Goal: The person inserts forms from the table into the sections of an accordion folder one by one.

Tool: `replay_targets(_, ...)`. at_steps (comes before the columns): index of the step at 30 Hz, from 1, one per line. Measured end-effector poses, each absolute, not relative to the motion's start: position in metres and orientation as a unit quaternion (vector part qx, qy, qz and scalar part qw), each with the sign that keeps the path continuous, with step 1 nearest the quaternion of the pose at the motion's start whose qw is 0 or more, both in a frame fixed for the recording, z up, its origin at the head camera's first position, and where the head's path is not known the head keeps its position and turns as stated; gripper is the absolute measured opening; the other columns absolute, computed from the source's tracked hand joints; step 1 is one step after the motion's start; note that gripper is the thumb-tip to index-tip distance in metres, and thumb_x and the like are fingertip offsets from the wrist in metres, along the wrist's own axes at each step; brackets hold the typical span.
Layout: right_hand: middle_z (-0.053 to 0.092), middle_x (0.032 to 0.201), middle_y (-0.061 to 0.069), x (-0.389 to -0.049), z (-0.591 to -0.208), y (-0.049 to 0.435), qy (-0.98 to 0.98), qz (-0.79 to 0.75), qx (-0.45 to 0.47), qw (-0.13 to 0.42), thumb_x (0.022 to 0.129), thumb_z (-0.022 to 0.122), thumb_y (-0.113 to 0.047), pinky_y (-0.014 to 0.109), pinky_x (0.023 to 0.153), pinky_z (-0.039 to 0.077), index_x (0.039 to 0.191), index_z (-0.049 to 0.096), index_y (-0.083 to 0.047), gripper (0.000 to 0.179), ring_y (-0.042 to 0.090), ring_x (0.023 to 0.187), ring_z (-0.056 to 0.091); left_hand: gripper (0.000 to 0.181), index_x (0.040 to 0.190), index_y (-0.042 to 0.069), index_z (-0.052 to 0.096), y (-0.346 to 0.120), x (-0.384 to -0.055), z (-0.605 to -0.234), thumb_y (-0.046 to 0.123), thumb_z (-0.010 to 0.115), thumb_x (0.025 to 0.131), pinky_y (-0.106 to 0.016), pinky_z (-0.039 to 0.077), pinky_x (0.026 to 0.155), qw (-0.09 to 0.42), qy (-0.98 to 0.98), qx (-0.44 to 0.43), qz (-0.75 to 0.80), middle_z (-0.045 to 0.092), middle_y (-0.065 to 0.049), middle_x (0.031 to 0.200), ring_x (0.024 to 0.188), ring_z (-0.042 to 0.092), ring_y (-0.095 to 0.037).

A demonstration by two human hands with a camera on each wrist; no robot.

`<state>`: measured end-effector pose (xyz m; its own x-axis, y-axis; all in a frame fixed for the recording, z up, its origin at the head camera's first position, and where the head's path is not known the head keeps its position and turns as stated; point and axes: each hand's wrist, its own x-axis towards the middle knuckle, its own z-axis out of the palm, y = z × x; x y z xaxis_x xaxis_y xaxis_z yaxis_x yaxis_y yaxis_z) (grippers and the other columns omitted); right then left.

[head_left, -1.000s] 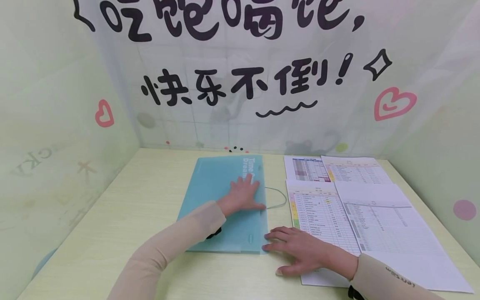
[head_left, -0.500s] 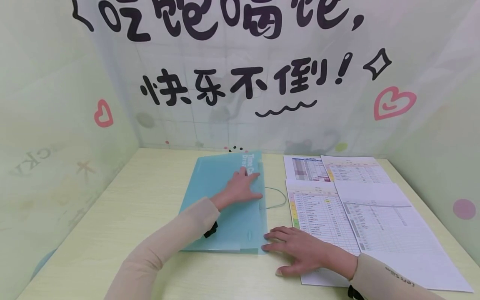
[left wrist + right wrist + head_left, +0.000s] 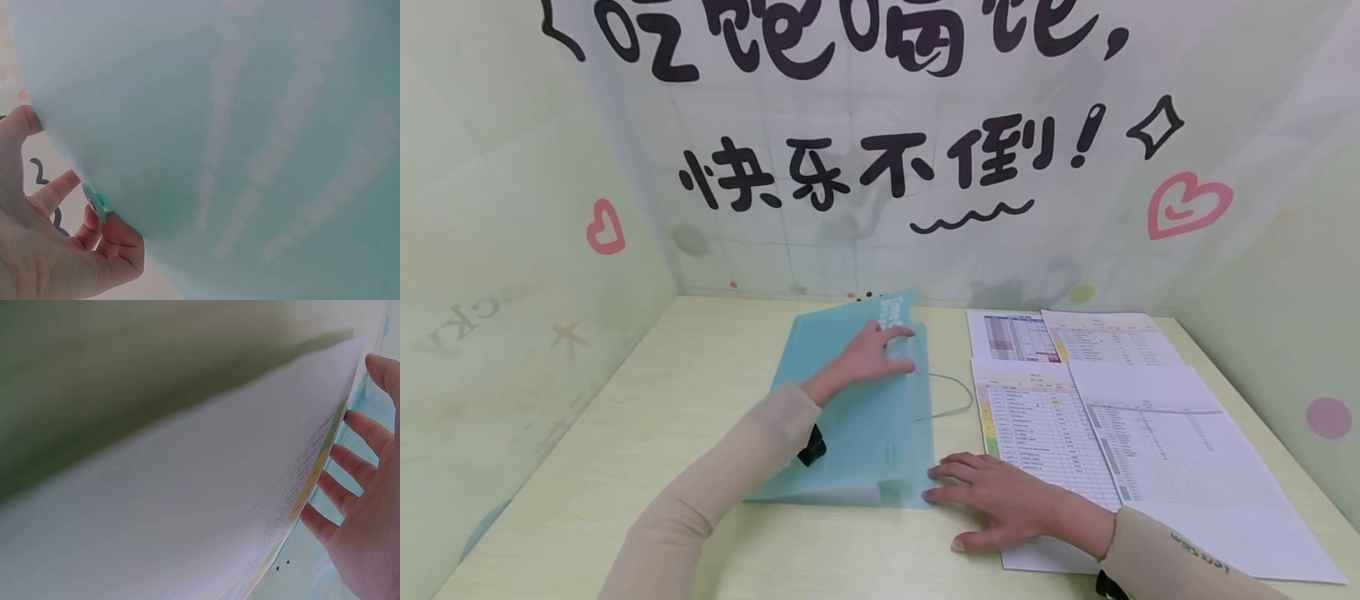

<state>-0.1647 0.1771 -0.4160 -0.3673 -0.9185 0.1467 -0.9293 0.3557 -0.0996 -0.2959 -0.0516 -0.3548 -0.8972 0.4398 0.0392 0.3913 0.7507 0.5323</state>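
Observation:
A light-blue plastic folder [image 3: 842, 408] lies on the table, its cover tilted up along the right side. My left hand [image 3: 868, 354] holds that cover's right edge between thumb and fingers. In the left wrist view the cover [image 3: 187, 125] fills most of the picture, and the fingers curl at its edge beside a small green button [image 3: 95, 201]. With spread fingers, my right hand [image 3: 1000, 500] rests by the folder's lower right corner, its fingertips touching the folder's edge. The heel of this hand lies over a printed sheet [image 3: 1045, 433].
An elastic cord loop [image 3: 966, 396] sticks out from the folder's right side. More printed sheets [image 3: 1172, 458] lie overlapping on the right of the table [image 3: 625, 417]. Printed sheeting [image 3: 820, 267] stands behind and on both sides.
My left hand has drawn back up and left, lifting the right edge of the folder's cover, which lay flat before. The right hand has stayed in place.

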Motion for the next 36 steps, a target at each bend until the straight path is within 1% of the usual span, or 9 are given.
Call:
replay_targets(6,0.043,0.127,0.002,-0.164,-0.416,0.177,-0.825,0.079,0.559,0.032,0.084,0.048,-0.049,0.040,0.088,0.035,0.125,0.048,-0.021,0.050,0.021,0.117,0.036,0.051,0.127,0.020,0.048,-0.059,-0.298,-0.343,0.037,0.059,0.079,-0.033,0.036,0.066,0.061,0.927,0.214,0.302,0.039,-0.010,0.098,0.086,0.041,-0.022)
replay_targets(10,0.043,0.128,0.002,-0.164,-0.416,0.177,-0.826,0.079,0.558,0.028,0.084,0.048,-0.049,0.040,0.088,0.035,0.125,0.048,-0.022,0.050,0.021,0.117,0.036,0.051,0.127,0.019,0.048,-0.063,-0.298,-0.337,0.034,0.057,0.080,-0.034,0.037,0.067,0.057,0.923,0.216,0.314,0.040,-0.011,0.099,0.089,0.042,-0.022)
replay_targets(23,0.043,0.128,0.002,-0.165,-0.416,0.177,-0.824,0.076,0.560,0.033,0.084,0.048,-0.050,0.040,0.088,0.034,0.126,0.048,-0.021,0.050,0.022,0.117,0.036,0.047,0.127,0.021,0.049,-0.068,-0.297,-0.333,0.035,0.056,0.082,-0.035,0.037,0.070,0.044,0.918,0.213,0.330,0.044,-0.009,0.102,0.093,0.042,-0.022)
replay_targets(36,0.043,0.128,0.003,-0.165,-0.414,0.177,-0.825,0.076,0.560,0.029,0.083,0.049,-0.050,0.040,0.089,0.034,0.125,0.049,-0.021,0.051,0.021,0.117,0.036,0.051,0.129,0.019,0.045,-0.070,-0.295,-0.334,0.034,0.057,0.082,-0.034,0.037,0.066,0.042,0.910,0.209,0.354,0.041,-0.009,0.099,0.090,0.040,-0.021)
